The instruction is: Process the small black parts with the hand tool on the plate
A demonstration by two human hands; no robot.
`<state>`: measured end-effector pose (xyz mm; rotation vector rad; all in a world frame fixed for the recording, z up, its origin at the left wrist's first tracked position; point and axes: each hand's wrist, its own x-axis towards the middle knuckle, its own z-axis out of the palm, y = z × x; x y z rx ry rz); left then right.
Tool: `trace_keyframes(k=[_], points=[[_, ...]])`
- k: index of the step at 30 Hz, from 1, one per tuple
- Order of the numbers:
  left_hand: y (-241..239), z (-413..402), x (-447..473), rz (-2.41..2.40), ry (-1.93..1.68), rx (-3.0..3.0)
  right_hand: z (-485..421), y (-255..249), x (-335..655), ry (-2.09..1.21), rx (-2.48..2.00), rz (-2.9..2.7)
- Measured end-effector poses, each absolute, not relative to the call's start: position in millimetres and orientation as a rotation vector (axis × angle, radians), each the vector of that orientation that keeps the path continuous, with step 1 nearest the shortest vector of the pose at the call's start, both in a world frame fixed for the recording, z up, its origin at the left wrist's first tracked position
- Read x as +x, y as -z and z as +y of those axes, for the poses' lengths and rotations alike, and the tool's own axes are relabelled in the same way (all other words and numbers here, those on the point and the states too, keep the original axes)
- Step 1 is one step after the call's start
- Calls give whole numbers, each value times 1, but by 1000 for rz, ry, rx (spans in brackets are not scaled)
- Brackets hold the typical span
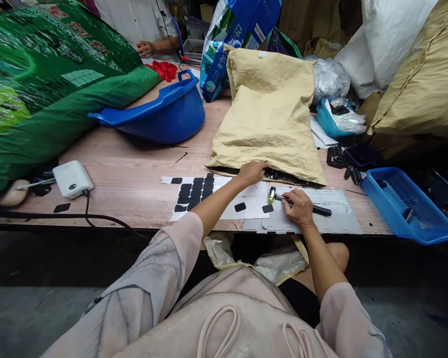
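Observation:
My left hand [251,172] is at the open mouth of a yellow paper bag [269,117], its fingers closed on the front edge. Shiny black pieces [280,176] show in the mouth; what they are is unclear. My right hand [299,208] is closed around a small hammer [321,210] with a black handle and a yellowish face, lying low over a grey board [336,214]. Left of it, a white sheet [224,206] bears rows of black rounded squares [196,193]. Two loose ones, a black square [240,207] and another black square [268,209], lie nearer the hammer.
A blue basin [164,112] and a large green bag [59,74] stand at the left. A white box [72,179] with a cable [108,217] is near the front edge. At right is a blue basket [403,199]. Another person's hand [145,48] shows across the table.

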<state>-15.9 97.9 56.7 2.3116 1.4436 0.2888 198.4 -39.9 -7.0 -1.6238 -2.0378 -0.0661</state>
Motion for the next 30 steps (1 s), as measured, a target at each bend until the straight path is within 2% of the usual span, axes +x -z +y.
trace_keyframes(k=[9, 16, 23, 30], points=[[-84, 171, 0, 1360, -590, 2291, -43, 4, 196, 27, -1635, -2037], [-87, 216, 15, 1471, -629, 2103, -44, 2, 194, -7, -1656, -2006], [-85, 159, 20, 1536, -521, 2205, -45, 3, 193, -6, -1660, -2000], [-75, 105, 40, 1549, -166, 2281, -43, 4, 194, 25, -1650, -2009]])
